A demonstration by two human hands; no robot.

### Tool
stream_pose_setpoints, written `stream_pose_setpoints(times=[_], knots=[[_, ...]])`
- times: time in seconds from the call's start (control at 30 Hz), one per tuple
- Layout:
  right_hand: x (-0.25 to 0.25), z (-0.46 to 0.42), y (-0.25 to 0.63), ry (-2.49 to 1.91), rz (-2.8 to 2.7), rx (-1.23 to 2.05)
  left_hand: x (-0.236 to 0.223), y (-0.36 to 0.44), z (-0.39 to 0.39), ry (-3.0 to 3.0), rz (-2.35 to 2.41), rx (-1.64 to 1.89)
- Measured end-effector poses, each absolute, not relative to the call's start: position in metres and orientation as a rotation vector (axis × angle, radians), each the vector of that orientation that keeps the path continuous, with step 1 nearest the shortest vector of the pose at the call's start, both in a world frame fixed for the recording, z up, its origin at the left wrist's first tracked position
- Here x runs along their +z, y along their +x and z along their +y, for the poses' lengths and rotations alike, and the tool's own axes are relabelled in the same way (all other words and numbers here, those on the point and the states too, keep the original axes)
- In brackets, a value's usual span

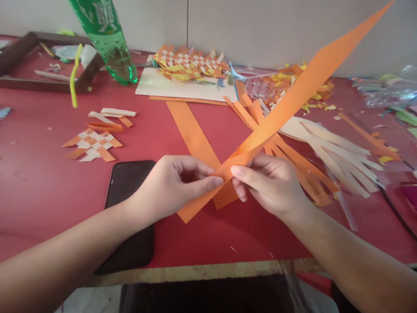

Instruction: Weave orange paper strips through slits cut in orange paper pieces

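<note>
Left hand: thumb and fingers pinching one wide orange strip near its lower end. Right hand: the same grip, just beside. The strip slants above the red table, bowed between the hands and rising to the right; whether it is creased, I cannot tell. In my judgement, its folding is barely begun.

Beside the left wrist: one black phone. Beyond the hands: one more wide strip, flat and apparently unworked. To the right, narrow orange strips and cream strips, loose, unwoven, overlapping past counting. To the left, one woven fish, seemingly complete. Farther: one green bottle, and one pile of woven pieces, several, number uncertain, judged finished.
</note>
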State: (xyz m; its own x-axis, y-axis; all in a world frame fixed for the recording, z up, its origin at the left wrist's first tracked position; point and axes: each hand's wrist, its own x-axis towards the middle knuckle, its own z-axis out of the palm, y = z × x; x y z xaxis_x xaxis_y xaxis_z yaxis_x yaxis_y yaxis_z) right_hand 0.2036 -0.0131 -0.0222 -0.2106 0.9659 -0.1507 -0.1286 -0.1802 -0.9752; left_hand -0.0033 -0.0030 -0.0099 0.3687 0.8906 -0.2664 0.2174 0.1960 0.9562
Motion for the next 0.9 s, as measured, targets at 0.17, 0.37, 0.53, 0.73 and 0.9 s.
stream_pose_setpoints(times=[0.17, 0.37, 0.53, 0.73, 0.9], knots=[[-0.0207, -0.0122, 0.2022, -1.085, -1.170, 1.566, -0.0103, -0.0036, -0.0028, 1.335, 1.110, 0.644], [-0.0178, -0.0134, 0.2024, -1.045, -1.255, 1.624, -0.0078, -0.0032, -0.0023, 1.442, 1.032, 0.623], [-0.0158, -0.0159, 0.1993, -1.068, -1.271, 1.689, -0.0075, -0.0030, -0.0036, 1.468, 1.014, 0.678], [-0.0189, -0.0146, 0.2017, -1.091, -1.189, 1.560, -0.0106, -0.0039, -0.0046, 1.417, 1.034, 0.703], [-0.0195, -0.0138, 0.2041, -1.112, -1.205, 1.538, -0.0072, -0.0030, -0.0039, 1.381, 1.045, 0.692]])
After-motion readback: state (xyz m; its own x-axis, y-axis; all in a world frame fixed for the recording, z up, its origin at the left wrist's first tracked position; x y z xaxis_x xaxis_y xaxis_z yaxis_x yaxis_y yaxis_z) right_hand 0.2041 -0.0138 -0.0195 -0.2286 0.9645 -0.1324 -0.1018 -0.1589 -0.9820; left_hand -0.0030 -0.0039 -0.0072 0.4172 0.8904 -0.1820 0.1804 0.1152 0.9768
